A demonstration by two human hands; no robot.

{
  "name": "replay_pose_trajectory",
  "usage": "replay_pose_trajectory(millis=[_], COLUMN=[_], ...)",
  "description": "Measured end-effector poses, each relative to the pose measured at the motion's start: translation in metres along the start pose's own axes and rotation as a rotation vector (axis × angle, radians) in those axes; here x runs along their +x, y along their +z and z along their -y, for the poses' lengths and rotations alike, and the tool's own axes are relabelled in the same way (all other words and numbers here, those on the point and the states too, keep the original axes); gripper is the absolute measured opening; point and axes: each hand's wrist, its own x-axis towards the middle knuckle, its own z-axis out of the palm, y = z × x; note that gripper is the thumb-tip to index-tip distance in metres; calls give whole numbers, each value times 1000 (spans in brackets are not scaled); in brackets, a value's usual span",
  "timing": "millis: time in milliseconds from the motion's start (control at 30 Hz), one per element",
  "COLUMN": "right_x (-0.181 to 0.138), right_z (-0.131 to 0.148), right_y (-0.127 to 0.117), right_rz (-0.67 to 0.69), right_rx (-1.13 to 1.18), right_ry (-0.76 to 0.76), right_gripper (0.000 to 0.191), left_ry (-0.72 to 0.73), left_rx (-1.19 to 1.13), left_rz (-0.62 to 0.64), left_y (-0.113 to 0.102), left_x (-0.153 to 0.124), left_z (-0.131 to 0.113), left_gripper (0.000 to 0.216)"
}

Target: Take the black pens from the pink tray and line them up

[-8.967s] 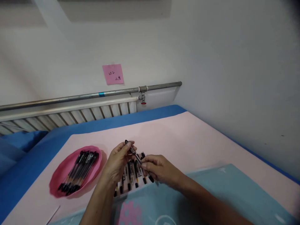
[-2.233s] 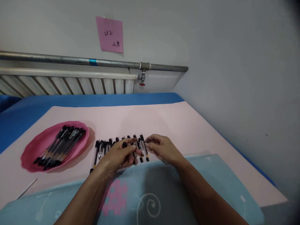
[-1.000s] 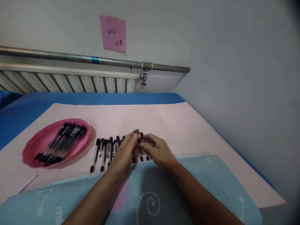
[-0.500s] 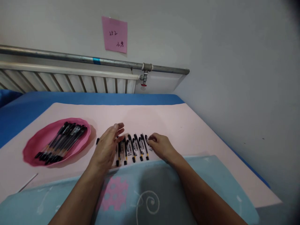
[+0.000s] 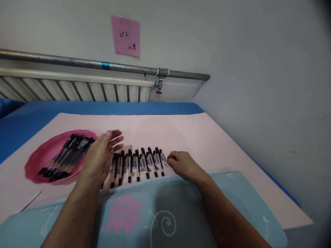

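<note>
Several black pens (image 5: 138,168) with yellow bands lie side by side in a row on the pink table mat. Clear caps (image 5: 149,159) with black clips lie between them, with small silvery tips near their ends. My right hand (image 5: 183,166) is closed beside the last cap (image 5: 163,156) at the row's right end. Whatever is between its fingertips, if anything, is hidden. My left hand (image 5: 99,158) is held open over the row's left end, fingers apart, covering part of it. Behind that hand, a pink oval tray (image 5: 33,163) holds a pile of capped black pens (image 5: 68,156).
A pale blue cloth (image 5: 219,193) with a spiral print covers the near edge of the pink mat (image 5: 176,129). At the left lies a thin white stick (image 5: 31,200). Beyond the blue surface (image 5: 116,108) are a radiator (image 5: 98,90) and a metal pipe (image 5: 129,70).
My left hand has moved left, uncovering more pens at that end of the row. My right hand has drawn slightly right, and the last cap shows more fully.
</note>
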Motion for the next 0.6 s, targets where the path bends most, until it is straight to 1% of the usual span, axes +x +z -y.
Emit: replay_pose_trajectory(millis=[67,100,167,267,400,467,500,600], right_x=[-3,-4,-3,1,5,6,5,5], right_z=[2,2,2,0,2,5,6,9], right_y=[0,0,1,4,7,8,8,7], right_rz=[85,100,61,-41,-29,-15,-10,-12], right_rx=[112,160,174,67,8,-6,-10,-28], right_ry=[38,54,64,47,20,8,3,-12], right_gripper=[15,16,16,18,22,23,23,25], left_ry=[21,26,34,61,67,89,123,288], left_rx=[-7,-13,-20,-23,-25,-17,-6,87], left_rz=[-53,-74,-102,-128,-158,-218,-263,-429], left_y=[-8,-12,-19,-27,-42,-53,-60,-85], left_x=[5,7,10,14,21,25,26,27], left_z=[-6,-8,-12,-14,-19,-25,-29,-42], left_gripper=[27,25,24,21,11,9,10,13])
